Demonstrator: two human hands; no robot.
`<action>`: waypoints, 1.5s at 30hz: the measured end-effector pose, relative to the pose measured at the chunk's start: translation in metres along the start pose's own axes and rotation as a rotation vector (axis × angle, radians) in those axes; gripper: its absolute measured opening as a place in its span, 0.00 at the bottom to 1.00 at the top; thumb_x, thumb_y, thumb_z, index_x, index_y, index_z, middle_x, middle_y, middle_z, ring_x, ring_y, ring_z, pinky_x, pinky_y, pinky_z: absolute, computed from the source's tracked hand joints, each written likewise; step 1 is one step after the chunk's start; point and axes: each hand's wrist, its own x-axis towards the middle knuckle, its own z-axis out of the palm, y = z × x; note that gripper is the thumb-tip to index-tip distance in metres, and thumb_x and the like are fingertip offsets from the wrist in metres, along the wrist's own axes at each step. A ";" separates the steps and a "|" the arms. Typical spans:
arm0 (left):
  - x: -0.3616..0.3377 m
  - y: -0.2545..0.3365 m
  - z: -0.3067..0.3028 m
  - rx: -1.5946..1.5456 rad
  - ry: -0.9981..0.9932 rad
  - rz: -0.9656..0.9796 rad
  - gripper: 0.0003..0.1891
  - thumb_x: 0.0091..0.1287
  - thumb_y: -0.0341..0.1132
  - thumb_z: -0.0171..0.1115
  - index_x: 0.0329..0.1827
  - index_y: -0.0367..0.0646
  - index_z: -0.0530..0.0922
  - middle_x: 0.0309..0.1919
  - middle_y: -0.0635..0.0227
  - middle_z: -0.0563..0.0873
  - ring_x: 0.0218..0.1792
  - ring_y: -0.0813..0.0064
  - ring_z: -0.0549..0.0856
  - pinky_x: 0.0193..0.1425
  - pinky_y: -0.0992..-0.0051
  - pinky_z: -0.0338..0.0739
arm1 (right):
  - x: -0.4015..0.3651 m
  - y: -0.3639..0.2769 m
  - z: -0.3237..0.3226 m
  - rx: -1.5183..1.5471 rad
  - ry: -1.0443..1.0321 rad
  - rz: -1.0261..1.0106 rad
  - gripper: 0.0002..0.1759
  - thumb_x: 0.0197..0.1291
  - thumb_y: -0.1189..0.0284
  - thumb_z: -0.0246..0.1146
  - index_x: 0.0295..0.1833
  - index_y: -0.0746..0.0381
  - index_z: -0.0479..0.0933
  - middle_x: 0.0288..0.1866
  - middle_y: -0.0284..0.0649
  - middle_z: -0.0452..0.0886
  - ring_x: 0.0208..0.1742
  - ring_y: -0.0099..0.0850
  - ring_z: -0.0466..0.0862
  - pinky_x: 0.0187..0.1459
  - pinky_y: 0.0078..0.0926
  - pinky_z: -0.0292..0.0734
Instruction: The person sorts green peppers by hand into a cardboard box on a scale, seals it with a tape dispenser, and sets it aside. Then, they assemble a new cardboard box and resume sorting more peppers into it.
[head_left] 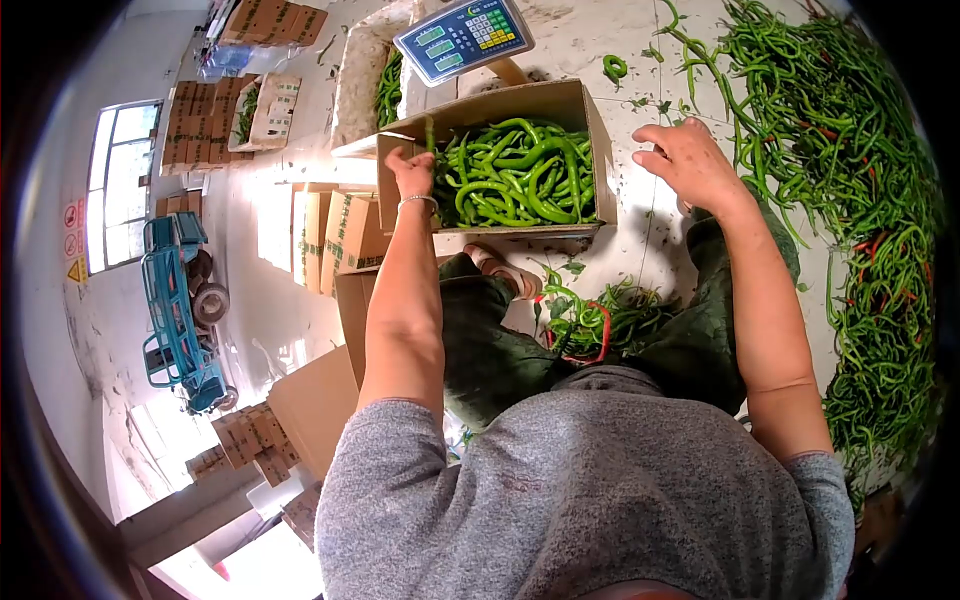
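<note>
A cardboard box full of long green peppers stands in front of me, by a digital scale display. At the box's left edge, my left hand has its fingers closed on a green pepper, which is blurred and points upward. Right of the box, above the pale floor, my right hand is held out with thumb and fingers apart and nothing visible in it.
A large heap of green peppers with a few red ones covers the floor at right. More peppers and a red loop lie between my legs. A white foam box, cartons and a blue vehicle are at left.
</note>
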 end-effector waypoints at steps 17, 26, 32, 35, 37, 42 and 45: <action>-0.035 0.078 0.008 0.642 -0.411 0.728 0.24 0.60 0.24 0.58 0.60 0.52 0.73 0.55 0.56 0.76 0.57 0.56 0.75 0.61 0.68 0.70 | 0.002 -0.004 -0.009 -0.004 -0.142 0.064 0.18 0.60 0.61 0.57 0.50 0.60 0.77 0.40 0.46 0.82 0.48 0.45 0.79 0.52 0.41 0.69; -0.041 0.035 0.018 1.055 -0.794 0.401 0.31 0.66 0.59 0.51 0.72 0.82 0.52 0.76 0.73 0.49 0.74 0.47 0.45 0.68 0.37 0.48 | 0.000 -0.008 -0.014 -0.025 -0.162 0.116 0.18 0.60 0.60 0.57 0.51 0.58 0.77 0.41 0.46 0.82 0.48 0.45 0.79 0.53 0.43 0.69; -0.004 0.001 0.036 1.001 -0.841 0.385 0.33 0.66 0.64 0.44 0.73 0.77 0.49 0.76 0.65 0.46 0.75 0.49 0.42 0.73 0.46 0.39 | -0.001 0.003 -0.005 0.026 -0.108 0.065 0.16 0.61 0.62 0.58 0.48 0.60 0.77 0.33 0.47 0.81 0.40 0.46 0.79 0.58 0.43 0.63; -0.006 -0.006 0.037 0.966 -0.833 0.433 0.34 0.67 0.63 0.42 0.75 0.69 0.48 0.75 0.54 0.48 0.75 0.58 0.44 0.75 0.56 0.29 | -0.001 0.003 -0.006 0.052 -0.092 0.057 0.15 0.62 0.63 0.57 0.47 0.62 0.76 0.30 0.48 0.80 0.36 0.45 0.79 0.61 0.44 0.59; -0.012 -0.007 0.035 0.939 -0.798 0.416 0.34 0.67 0.62 0.45 0.75 0.68 0.50 0.74 0.57 0.51 0.75 0.58 0.45 0.75 0.56 0.30 | 0.000 0.006 -0.007 0.049 -0.078 0.036 0.15 0.62 0.62 0.57 0.47 0.62 0.76 0.31 0.48 0.81 0.35 0.45 0.79 0.61 0.44 0.60; -0.011 -0.003 0.024 0.933 -0.750 0.467 0.32 0.68 0.54 0.53 0.73 0.60 0.58 0.71 0.55 0.61 0.74 0.60 0.53 0.76 0.58 0.40 | 0.002 0.003 -0.008 0.039 -0.042 0.028 0.17 0.59 0.61 0.60 0.48 0.62 0.77 0.31 0.48 0.81 0.36 0.44 0.80 0.58 0.40 0.63; -0.026 0.039 0.002 0.547 -0.616 0.388 0.28 0.63 0.46 0.61 0.68 0.57 0.68 0.68 0.49 0.64 0.69 0.52 0.63 0.71 0.63 0.58 | 0.002 0.009 -0.007 0.052 -0.111 0.031 0.18 0.58 0.61 0.60 0.49 0.62 0.77 0.36 0.49 0.82 0.42 0.46 0.80 0.50 0.41 0.71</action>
